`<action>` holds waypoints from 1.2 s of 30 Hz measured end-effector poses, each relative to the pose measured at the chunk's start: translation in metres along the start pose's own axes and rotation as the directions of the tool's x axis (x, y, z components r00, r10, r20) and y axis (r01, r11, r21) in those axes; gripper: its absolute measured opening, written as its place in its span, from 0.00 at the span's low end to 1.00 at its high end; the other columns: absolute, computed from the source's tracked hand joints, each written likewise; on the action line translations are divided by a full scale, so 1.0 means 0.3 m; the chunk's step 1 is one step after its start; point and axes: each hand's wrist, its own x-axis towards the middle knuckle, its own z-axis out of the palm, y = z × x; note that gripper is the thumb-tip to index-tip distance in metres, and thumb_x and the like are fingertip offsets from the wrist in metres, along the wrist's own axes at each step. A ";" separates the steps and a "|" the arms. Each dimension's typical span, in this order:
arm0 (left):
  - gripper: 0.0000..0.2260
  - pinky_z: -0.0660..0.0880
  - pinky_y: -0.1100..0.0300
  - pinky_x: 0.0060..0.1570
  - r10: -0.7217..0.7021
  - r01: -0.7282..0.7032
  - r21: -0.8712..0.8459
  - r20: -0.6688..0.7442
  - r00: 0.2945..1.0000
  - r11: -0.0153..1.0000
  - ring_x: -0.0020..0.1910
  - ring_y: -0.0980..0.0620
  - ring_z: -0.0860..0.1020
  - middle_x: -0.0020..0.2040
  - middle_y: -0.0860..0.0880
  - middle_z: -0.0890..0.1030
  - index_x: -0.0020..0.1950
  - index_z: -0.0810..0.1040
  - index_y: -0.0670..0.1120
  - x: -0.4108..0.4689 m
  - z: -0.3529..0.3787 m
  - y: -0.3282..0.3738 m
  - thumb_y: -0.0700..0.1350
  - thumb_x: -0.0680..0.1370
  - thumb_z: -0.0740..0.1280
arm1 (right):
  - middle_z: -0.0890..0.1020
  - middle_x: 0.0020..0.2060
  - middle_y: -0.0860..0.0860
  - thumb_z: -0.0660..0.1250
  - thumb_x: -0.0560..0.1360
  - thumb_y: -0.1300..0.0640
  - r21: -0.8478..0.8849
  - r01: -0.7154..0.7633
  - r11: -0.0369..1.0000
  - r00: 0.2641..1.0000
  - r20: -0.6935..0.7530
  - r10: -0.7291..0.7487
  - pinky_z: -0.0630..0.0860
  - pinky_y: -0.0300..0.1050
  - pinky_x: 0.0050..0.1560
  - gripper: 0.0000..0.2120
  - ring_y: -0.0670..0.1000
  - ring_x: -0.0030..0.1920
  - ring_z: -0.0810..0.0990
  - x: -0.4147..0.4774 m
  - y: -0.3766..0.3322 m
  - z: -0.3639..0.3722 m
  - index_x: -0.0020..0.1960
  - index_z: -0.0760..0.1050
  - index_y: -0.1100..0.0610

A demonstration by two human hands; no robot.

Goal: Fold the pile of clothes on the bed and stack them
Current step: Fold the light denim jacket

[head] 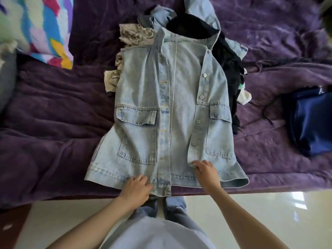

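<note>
Pinching the hem of the denim vest (143, 83) at the near edge of the bed (53, 123), left hand (136, 184) and right hand (205, 168) each grasp fabric.

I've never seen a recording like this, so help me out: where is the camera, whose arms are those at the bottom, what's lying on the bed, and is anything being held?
There is no machine here. A person wears a camera on the head, so the single picture looks down past their own arms. They stand at the edge of a bed with a purple cover. Spread flat on it is a pale denim vest, open at the front. The right hand pinches the bottom corner of one front panel. The left hand lies on the hem nearby; whether it grips is unclear. Behind the vest sits a pile of clothes, with black and patterned pieces in it. A dark blue item lies off to the right, and a colourful cloth at the far left.
</note>
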 end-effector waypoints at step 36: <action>0.19 0.74 0.52 0.52 -0.750 0.361 -0.863 -0.030 0.661 0.353 0.52 0.50 0.75 0.58 0.47 0.76 0.69 0.68 0.45 0.535 -0.655 -0.726 0.44 0.78 0.61 | 0.70 0.67 0.56 0.63 0.77 0.56 0.585 -0.086 0.807 0.996 0.025 0.088 0.78 0.51 0.50 0.29 0.51 0.37 0.78 1.139 -0.654 -0.540 0.74 0.57 0.59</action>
